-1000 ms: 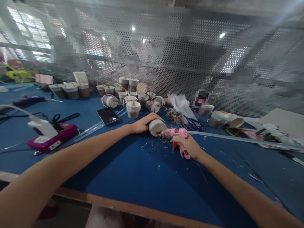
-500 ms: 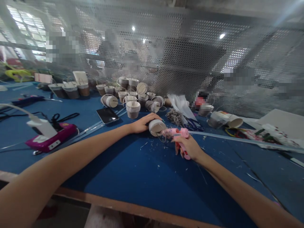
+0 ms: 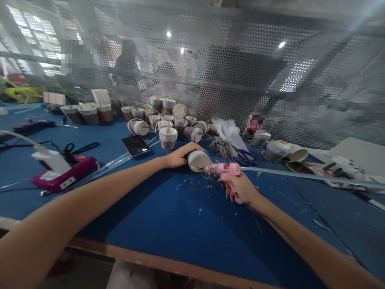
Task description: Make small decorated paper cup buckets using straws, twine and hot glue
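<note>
My left hand [image 3: 180,155] is closed around a small cup [image 3: 198,161] with a pale rim, which lies on its side with its mouth turned toward the right. In my right hand [image 3: 242,186] is a pink glue gun [image 3: 230,170], gripped by its handle. The gun's nozzle end is at the cup's mouth, beside a thin loop of cord; whether it touches is hard to make out. A long clear glue stick [image 3: 279,172] runs from the back of the gun toward the right.
Several similar cups with cord handles [image 3: 168,137] stand at the back. A phone [image 3: 135,145] and a purple power strip [image 3: 64,176] lie to the left. Cord pieces [image 3: 221,147], blue-handled scissors [image 3: 245,156] and a plastic-wrapped cup stack [image 3: 285,151] sit beyond my right hand. A perforated screen [image 3: 234,72] rises behind.
The glue gun has shifted very slightly to the right and down at the cup's mouth. My left hand keeps its hold on the cup.
</note>
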Demonstrator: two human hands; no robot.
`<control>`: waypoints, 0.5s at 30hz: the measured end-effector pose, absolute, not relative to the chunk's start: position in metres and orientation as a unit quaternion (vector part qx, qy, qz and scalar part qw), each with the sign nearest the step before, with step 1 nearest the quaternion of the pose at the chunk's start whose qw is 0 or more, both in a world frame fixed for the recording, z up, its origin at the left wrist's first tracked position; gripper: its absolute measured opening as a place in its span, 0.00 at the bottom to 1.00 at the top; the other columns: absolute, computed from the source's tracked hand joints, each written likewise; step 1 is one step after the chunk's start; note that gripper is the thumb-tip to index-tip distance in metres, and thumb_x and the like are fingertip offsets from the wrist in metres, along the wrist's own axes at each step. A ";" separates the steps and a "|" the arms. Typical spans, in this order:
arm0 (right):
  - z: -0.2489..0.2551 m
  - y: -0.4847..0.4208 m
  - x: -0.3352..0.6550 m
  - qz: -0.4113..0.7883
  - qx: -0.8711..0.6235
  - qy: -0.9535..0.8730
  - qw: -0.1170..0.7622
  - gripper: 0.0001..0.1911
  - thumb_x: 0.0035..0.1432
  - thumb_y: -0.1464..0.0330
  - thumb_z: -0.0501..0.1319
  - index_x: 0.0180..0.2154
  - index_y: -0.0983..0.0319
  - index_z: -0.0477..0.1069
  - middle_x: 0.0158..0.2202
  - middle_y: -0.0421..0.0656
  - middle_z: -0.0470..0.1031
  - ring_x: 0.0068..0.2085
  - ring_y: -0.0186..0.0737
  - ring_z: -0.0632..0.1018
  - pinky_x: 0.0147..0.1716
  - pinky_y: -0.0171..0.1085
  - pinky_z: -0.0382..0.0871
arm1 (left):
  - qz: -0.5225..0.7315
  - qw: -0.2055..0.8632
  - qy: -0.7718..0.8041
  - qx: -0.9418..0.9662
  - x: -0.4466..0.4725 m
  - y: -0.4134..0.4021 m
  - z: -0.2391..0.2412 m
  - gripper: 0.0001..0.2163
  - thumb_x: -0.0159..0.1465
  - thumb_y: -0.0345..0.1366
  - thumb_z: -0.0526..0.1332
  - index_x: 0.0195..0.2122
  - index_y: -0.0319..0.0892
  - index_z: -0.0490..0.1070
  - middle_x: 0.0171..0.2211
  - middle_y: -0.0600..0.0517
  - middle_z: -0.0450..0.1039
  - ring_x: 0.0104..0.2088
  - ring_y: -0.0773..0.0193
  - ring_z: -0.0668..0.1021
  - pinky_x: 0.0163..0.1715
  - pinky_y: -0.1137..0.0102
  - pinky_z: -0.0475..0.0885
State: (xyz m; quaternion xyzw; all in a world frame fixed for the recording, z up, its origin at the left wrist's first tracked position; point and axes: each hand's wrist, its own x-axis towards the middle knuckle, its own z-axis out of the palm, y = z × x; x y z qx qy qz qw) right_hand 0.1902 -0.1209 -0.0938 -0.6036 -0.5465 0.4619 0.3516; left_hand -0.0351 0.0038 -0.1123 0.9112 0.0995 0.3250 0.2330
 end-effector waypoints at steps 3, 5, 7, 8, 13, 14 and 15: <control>-0.095 -0.121 0.192 0.465 -0.593 -0.555 0.353 0.07 0.42 0.65 0.57 0.19 0.62 0.65 0.10 0.37 0.66 0.10 0.32 0.64 0.08 0.32 0.58 | 0.325 0.234 0.103 0.911 -0.035 0.003 -0.111 0.25 0.53 0.23 0.55 0.53 0.44 0.61 0.51 0.44 0.64 0.54 0.53 0.66 0.55 0.51 0.58; -0.095 -0.121 0.193 0.470 -0.581 -0.564 0.352 0.07 0.42 0.65 0.57 0.22 0.63 0.67 0.14 0.39 0.71 0.09 0.31 0.64 0.08 0.32 0.58 | 0.324 0.235 0.106 0.911 -0.036 0.003 -0.112 0.26 0.53 0.23 0.55 0.54 0.45 0.60 0.51 0.44 0.64 0.54 0.53 0.66 0.55 0.51 0.58; -0.095 -0.121 0.193 0.472 -0.578 -0.564 0.355 0.08 0.42 0.64 0.57 0.24 0.63 0.68 0.15 0.40 0.72 0.09 0.31 0.64 0.08 0.32 0.58 | 0.323 0.233 0.106 0.911 -0.036 0.004 -0.112 0.26 0.53 0.23 0.55 0.54 0.45 0.60 0.51 0.45 0.64 0.54 0.53 0.66 0.55 0.51 0.58; -0.094 -0.122 0.192 0.471 -0.581 -0.561 0.355 0.09 0.42 0.64 0.57 0.24 0.63 0.69 0.14 0.40 0.71 0.10 0.32 0.64 0.08 0.32 0.58 | 0.323 0.232 0.103 0.912 -0.036 0.005 -0.113 0.26 0.53 0.23 0.55 0.54 0.45 0.60 0.51 0.45 0.64 0.54 0.53 0.66 0.55 0.50 0.58; -0.091 -0.123 0.189 0.457 -0.612 -0.551 0.337 0.07 0.42 0.65 0.55 0.20 0.62 0.67 0.09 0.37 0.64 0.09 0.33 0.64 0.08 0.31 0.57 | 0.324 0.233 0.094 0.912 -0.036 0.005 -0.113 0.26 0.53 0.22 0.55 0.54 0.44 0.60 0.51 0.43 0.63 0.54 0.54 0.66 0.55 0.52 0.57; -0.091 -0.123 0.189 0.456 -0.613 -0.551 0.335 0.07 0.42 0.66 0.55 0.20 0.62 0.67 0.08 0.37 0.64 0.09 0.33 0.65 0.08 0.31 0.57 | 0.324 0.234 0.094 0.912 -0.036 0.005 -0.113 0.26 0.54 0.22 0.55 0.54 0.44 0.60 0.51 0.43 0.63 0.54 0.55 0.66 0.55 0.53 0.57; -0.092 -0.122 0.189 0.457 -0.613 -0.551 0.335 0.07 0.42 0.66 0.55 0.19 0.62 0.67 0.08 0.37 0.63 0.09 0.33 0.65 0.08 0.31 0.56 | 0.322 0.234 0.096 0.912 -0.036 0.004 -0.113 0.26 0.54 0.22 0.55 0.54 0.44 0.60 0.51 0.44 0.63 0.54 0.55 0.66 0.55 0.53 0.57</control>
